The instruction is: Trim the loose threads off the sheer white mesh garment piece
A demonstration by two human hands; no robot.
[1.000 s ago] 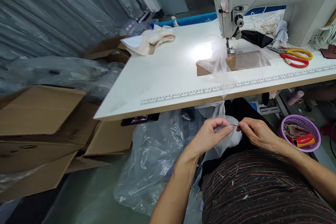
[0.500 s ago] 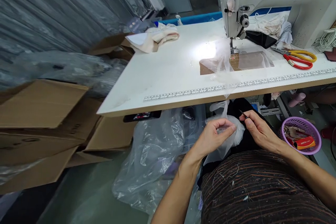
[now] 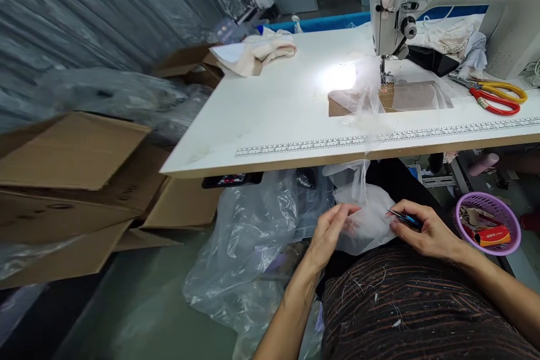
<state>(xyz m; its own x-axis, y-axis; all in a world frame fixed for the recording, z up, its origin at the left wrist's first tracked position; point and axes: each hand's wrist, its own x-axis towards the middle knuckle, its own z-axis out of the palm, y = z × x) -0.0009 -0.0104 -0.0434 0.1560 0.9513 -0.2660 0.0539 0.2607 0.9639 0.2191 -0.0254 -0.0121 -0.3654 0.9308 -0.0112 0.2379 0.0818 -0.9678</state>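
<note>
White sheer fabric (image 3: 369, 225) hangs from the sewing machine over the table's front edge and bunches above my lap. My left hand (image 3: 331, 233) is at the left side of the bunch, its thumb in front and some fingertips showing faintly through the cloth, which it lightly grips. On the other side, my right hand (image 3: 426, 230) is closed around small dark thread snips (image 3: 405, 218) with a bluish part. Their tip points left and touches or nearly touches the cloth. The sewing machine's needle area (image 3: 383, 76) stands above the fabric's upper end.
The white table (image 3: 270, 118) has a printed ruler along its front edge. Red and yellow scissors (image 3: 498, 95) lie at its right, and beige cloth (image 3: 265, 53) at its back left. A purple basket (image 3: 517, 230) stands low right. Cardboard boxes (image 3: 76, 152) and clear plastic (image 3: 236, 236) are at left.
My left hand has moved slightly left and down, and the fabric bunch is more spread out between my hands. The snips show more of their blue part. The view has shifted slightly.
</note>
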